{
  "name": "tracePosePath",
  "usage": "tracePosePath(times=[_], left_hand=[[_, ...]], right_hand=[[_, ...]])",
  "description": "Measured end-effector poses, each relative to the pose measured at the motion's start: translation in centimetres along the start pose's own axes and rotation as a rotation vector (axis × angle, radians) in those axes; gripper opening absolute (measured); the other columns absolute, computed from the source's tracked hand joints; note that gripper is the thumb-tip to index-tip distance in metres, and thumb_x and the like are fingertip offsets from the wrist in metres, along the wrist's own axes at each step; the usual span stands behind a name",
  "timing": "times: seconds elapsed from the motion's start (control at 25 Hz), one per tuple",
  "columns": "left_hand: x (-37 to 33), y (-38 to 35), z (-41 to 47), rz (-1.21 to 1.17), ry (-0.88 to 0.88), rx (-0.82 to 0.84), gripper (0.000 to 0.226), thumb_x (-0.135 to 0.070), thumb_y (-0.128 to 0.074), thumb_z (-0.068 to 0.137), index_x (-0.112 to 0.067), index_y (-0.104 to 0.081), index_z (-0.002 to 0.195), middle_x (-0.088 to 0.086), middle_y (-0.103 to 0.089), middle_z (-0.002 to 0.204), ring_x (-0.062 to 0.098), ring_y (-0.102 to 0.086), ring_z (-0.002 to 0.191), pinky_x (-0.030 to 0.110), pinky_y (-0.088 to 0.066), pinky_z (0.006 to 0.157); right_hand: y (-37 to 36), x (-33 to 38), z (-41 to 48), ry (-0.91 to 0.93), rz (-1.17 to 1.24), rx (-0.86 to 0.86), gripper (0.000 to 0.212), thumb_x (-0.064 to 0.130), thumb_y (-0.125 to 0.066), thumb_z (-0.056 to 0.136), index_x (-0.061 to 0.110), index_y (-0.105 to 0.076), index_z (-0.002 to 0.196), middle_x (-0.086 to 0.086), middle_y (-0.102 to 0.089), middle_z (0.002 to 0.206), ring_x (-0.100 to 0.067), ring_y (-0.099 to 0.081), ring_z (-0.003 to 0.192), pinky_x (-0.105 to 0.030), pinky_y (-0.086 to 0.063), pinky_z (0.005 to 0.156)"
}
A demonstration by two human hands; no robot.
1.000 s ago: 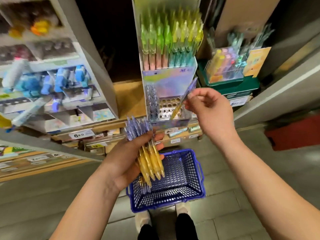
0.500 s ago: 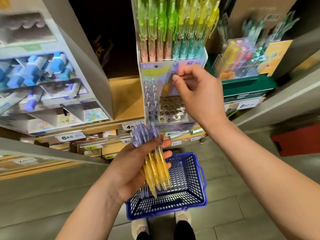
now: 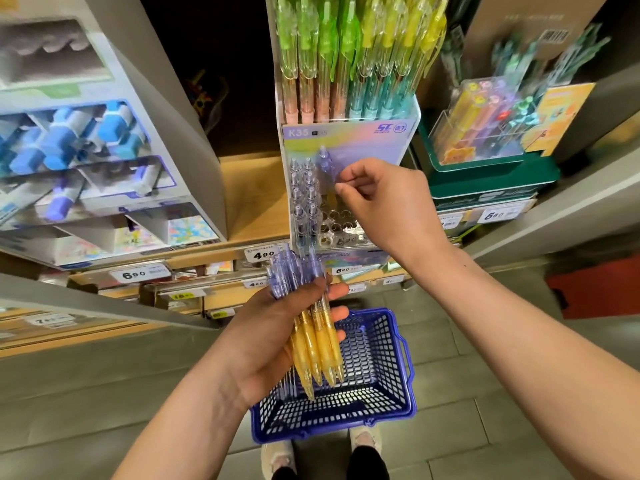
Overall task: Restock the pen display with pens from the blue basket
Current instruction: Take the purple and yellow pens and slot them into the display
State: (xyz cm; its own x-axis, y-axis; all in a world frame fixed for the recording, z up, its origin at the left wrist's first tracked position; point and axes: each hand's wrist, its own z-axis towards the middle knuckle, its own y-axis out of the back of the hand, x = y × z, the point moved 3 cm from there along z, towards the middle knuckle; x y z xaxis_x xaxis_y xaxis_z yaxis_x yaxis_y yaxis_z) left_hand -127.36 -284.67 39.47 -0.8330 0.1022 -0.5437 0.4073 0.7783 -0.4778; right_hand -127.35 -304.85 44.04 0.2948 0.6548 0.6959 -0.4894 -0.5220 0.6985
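1. The right grip [image 3: 384, 202] pinches one purple-topped pen [image 3: 325, 160] between thumb and forefinger, just right of the filled columns at the left edge of the pen display [image 3: 341, 227].
2. The left grip [image 3: 273, 341] is curled round a bundle of purple-and-yellow pens [image 3: 313, 327], above the blue basket [image 3: 404, 344] on the floor [image 3: 485, 393].
3. Likely trouble: the tip missing its hole and skidding across the display, or the fanned bundle slipping and dropping pens.
4. The pen's tip is hidden behind the right grip, so whether it is seated cannot be told; the basket's contents are unclear.
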Motion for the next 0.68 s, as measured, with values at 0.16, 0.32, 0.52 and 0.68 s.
tracePosePath(times=[0.16, 0.32, 0.52, 0.68], left_hand=[[0.3, -0.1, 0.1, 0.003, -0.005, 0.016, 0.042, -0.026, -0.074, 0.082, -0.013, -0.069, 0.121, 0.009, -0.078, 0.114, 0.026, -0.076, 0.102, 0.039, -0.064, 0.071], [0.6, -0.1, 0.0, 0.015, -0.008, 0.026, 0.041, -0.027, -0.074, 0.082, -0.014, -0.069, 0.121, 0.009, -0.078, 0.115, 0.026, -0.076, 0.103, 0.039, -0.064, 0.072], [1.3, 0.0, -0.1, 0.023, -0.001, 0.024, 0.043, -0.027, -0.074, 0.082, -0.014, -0.069, 0.122, 0.01, -0.078, 0.116, 0.027, -0.076, 0.103, 0.04, -0.063, 0.073], [1.6, 0.3, -0.1, 0.041, 0.014, 0.016, 0.022, -0.027, -0.073, 0.085, -0.018, -0.081, 0.104, 0.009, -0.078, 0.116, 0.027, -0.076, 0.104, 0.041, -0.063, 0.074]], right_hand=[[0.1, -0.6, -1.0, -0.088, 0.022, 0.007, 0.006, 0.023, -0.074, 0.09, 0.02, -0.073, 0.094, 0.015, -0.069, 0.078, -0.002, -0.068, 0.075, -0.005, -0.049, 0.071], [-0.4, 0.0, -1.0, -0.033, -0.017, 0.017, 0.017, 0.025, -0.074, 0.09, 0.02, -0.072, 0.106, 0.009, -0.072, 0.091, -0.006, -0.069, 0.08, -0.02, -0.056, 0.079], [-1.2, 1.4, -0.3, 0.088, -0.066, -0.104, 0.014, 0.022, -0.073, 0.09, 0.018, -0.074, 0.104, 0.005, -0.073, 0.09, -0.011, -0.069, 0.081, -0.034, -0.059, 0.078], [-2.0, 1.4, 0.0, 0.055, -0.079, -0.093, 0.007, 0.023, -0.071, 0.092, 0.021, -0.074, 0.098, 0.004, -0.073, 0.086, -0.015, -0.068, 0.079, -0.037, -0.059, 0.075]])
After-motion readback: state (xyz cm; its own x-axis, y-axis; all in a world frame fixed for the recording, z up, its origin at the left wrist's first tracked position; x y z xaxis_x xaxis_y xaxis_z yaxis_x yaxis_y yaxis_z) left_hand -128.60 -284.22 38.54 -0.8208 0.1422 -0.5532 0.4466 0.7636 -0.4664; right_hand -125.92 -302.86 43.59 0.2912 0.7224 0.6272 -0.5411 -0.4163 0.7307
